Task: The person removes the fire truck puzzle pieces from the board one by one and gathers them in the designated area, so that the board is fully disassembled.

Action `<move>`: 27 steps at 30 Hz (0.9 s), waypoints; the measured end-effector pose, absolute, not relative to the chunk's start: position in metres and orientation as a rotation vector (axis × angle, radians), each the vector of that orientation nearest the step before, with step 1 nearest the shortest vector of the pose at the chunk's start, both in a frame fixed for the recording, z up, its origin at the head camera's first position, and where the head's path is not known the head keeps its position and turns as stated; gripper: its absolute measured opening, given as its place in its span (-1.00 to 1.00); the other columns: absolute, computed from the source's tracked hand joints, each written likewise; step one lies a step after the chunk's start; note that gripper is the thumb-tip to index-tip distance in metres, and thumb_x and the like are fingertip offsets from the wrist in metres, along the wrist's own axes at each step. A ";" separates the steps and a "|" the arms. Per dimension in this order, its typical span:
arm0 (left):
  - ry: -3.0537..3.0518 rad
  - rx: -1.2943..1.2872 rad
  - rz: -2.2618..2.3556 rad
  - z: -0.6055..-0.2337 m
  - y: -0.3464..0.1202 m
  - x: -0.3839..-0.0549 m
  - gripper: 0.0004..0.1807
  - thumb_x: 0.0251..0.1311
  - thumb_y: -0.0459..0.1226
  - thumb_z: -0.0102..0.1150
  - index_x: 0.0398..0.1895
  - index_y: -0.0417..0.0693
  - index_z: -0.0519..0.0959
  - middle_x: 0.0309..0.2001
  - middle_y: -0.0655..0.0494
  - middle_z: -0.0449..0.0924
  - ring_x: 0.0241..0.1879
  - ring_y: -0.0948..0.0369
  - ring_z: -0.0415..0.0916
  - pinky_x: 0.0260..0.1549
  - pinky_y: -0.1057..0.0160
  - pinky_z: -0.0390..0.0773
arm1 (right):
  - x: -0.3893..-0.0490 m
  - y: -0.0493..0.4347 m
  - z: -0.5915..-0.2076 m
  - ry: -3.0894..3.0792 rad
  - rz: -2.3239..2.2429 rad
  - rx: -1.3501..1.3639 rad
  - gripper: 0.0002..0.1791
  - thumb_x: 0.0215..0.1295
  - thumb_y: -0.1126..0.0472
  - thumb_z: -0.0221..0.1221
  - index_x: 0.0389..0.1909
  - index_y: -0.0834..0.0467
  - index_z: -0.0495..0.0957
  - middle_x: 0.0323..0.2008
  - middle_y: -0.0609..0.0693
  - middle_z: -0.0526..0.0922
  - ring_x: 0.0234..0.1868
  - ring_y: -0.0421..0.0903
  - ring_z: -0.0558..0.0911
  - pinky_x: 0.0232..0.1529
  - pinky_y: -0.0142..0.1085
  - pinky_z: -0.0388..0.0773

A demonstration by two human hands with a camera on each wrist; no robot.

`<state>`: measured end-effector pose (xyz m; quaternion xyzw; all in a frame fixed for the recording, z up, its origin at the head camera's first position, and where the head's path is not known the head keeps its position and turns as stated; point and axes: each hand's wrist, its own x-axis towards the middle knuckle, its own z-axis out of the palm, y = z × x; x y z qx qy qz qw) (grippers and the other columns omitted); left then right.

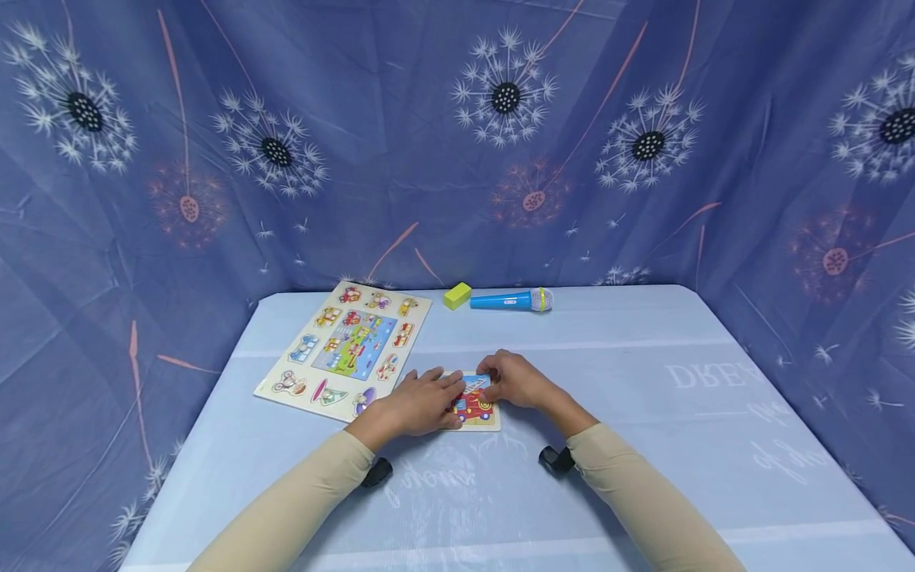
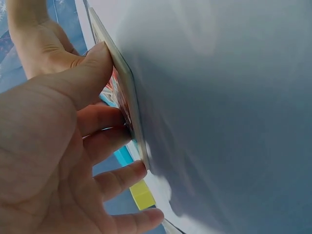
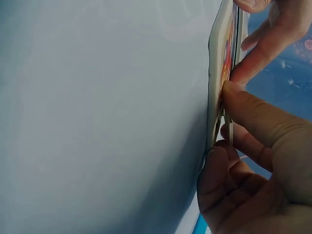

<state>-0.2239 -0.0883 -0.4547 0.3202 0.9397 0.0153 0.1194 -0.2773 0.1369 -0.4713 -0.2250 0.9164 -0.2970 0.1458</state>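
Observation:
A small fire truck jigsaw puzzle (image 1: 473, 407) in a pale tray lies on the table between both hands. My left hand (image 1: 420, 403) rests over its left side, fingers extended; in the left wrist view the thumb (image 2: 100, 61) presses the near edge and fingertips touch the picture. At the right edge, my right hand (image 1: 520, 381) pinches a thin puzzle piece (image 3: 230, 132) between thumb and fingers. That piece stands tilted up from the tray (image 3: 213, 97) in the right wrist view. Its printed face is mostly hidden by the fingers.
A large peg puzzle board (image 1: 279, 395) with vehicle pieces lies at the left, close to the left hand. Behind are a yellow block (image 1: 457, 296) and a blue toy microphone (image 1: 511, 300). A patterned curtain (image 1: 400, 159) rises along the table's back edge.

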 end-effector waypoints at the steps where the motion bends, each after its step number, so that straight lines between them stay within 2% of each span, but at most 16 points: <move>1: 2.746 0.934 0.041 -0.454 -0.088 -0.224 -0.22 0.38 0.21 0.12 0.55 0.05 0.30 0.57 0.12 0.20 0.53 -0.07 0.14 0.33 -0.35 0.27 | -0.277 0.137 -0.471 2.649 -0.842 -0.664 -0.63 0.16 0.22 0.49 0.00 0.17 0.68 -0.25 -0.07 0.58 -0.23 -0.12 0.51 -0.13 -0.23 0.53; 9: 2.739 0.921 0.042 -0.451 -0.087 -0.223 -0.23 0.39 0.19 0.12 0.55 0.06 0.30 0.57 0.14 0.19 0.54 -0.07 0.14 0.34 -0.36 0.25 | -0.275 0.134 -0.466 2.684 -0.729 -0.770 -0.69 0.22 0.22 0.45 -0.03 0.15 0.67 -0.32 -0.11 0.59 -0.29 -0.15 0.50 -0.19 -0.24 0.51; 18: 2.729 0.906 0.047 -0.452 -0.087 -0.223 -0.23 0.40 0.18 0.12 0.55 0.06 0.30 0.58 0.13 0.17 0.55 -0.06 0.12 0.35 -0.35 0.24 | -0.275 0.139 -0.467 2.659 -0.764 -0.780 -0.62 0.24 0.20 0.43 0.07 0.20 0.71 -0.12 -0.05 0.70 -0.18 -0.19 0.58 -0.04 -0.19 0.60; 27: 2.731 0.909 0.062 -0.452 -0.087 -0.223 -0.23 0.40 0.19 0.11 0.56 0.07 0.29 0.59 0.13 0.16 0.55 -0.07 0.10 0.36 -0.35 0.23 | -0.274 0.143 -0.465 2.651 -0.784 -0.798 -0.65 0.22 0.24 0.44 0.03 0.22 0.73 -0.10 -0.02 0.72 -0.07 -0.13 0.64 0.05 -0.13 0.61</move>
